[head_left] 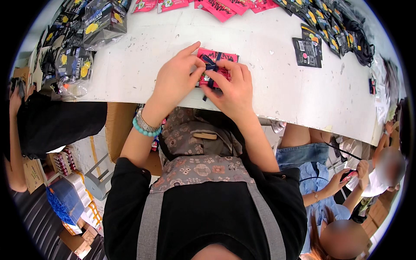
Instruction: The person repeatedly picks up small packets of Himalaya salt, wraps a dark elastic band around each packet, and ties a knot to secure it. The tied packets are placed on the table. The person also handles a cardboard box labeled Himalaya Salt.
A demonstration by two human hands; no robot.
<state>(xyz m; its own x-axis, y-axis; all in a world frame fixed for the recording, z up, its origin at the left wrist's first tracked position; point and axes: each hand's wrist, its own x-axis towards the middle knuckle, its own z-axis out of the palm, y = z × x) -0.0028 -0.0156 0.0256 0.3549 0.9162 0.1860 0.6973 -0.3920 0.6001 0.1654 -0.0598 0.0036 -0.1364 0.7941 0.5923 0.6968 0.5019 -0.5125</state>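
Note:
Near the front edge of the white table point(146, 81) lies a small stack of pink foil packets point(227, 57) with a dark navy ribbon point(210, 65) around it. My left hand point(178, 75) pinches the ribbon at the middle of the stack between thumb and a finger, its index finger raised. From the right, my right hand point(234, 85) has its fingers on the ribbon and the stack, covering part of both. A ribbon end hangs below the packets, towards the table edge. The exact form of the ribbon's knot or loop is hidden by the fingers.
Pink packets point(221, 9) lie at the far edge. Black packets with lemon pictures pile up at the left, some in a clear bag point(105, 24), and at the right point(307, 52), beside coiled black cord point(360, 45). Co-workers sit at the right; another person is at the left.

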